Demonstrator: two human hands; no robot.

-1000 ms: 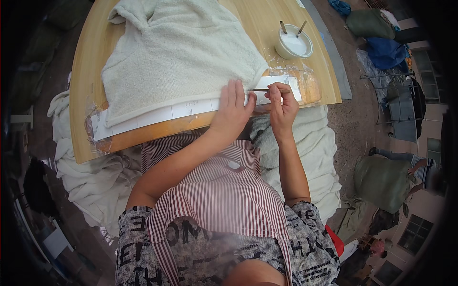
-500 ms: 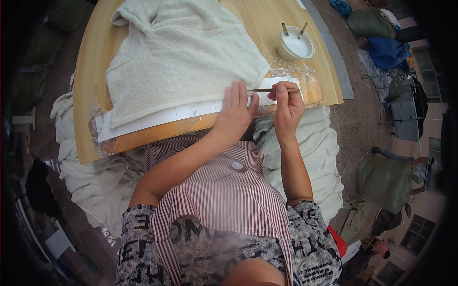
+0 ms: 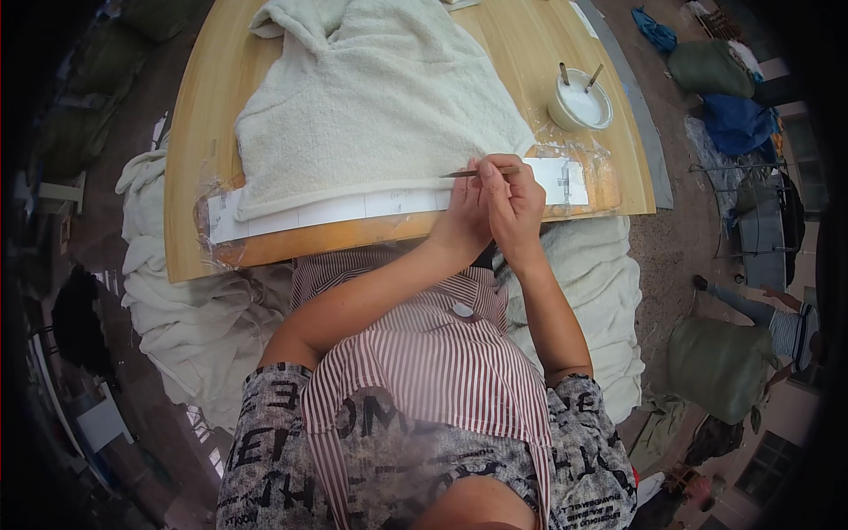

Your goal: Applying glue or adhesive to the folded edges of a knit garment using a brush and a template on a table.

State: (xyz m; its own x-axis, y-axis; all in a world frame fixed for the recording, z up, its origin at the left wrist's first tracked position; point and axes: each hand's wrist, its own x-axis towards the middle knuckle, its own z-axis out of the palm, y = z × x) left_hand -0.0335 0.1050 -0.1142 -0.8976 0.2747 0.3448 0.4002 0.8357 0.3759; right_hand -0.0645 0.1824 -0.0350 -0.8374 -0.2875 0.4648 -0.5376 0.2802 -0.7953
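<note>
A cream terry garment (image 3: 380, 115) lies spread over a padded orange board, its hem along a white marked paper strip (image 3: 327, 208). My right hand (image 3: 515, 205) pinches a thin brown-handled brush (image 3: 459, 174), its dark tip pointing left at the garment's lower edge. Beneath and beside it, my left hand (image 3: 461, 225) rests on the hem and strip, fingers stretched out; the right hand hides part of them. The two hands overlap or touch; I cannot tell which.
At the right of the wooden table (image 3: 199, 159) stands a white tub (image 3: 565, 113) of white liquid with two handles sticking out. Cream cloth (image 3: 583, 291) is heaped below the table's edge. Another person (image 3: 789, 334) is at far right, by a green sack (image 3: 720, 362).
My right hand has moved left with the brush, over my left hand, and the brush tip now lies further left along the hem. The whole view has shifted slightly.
</note>
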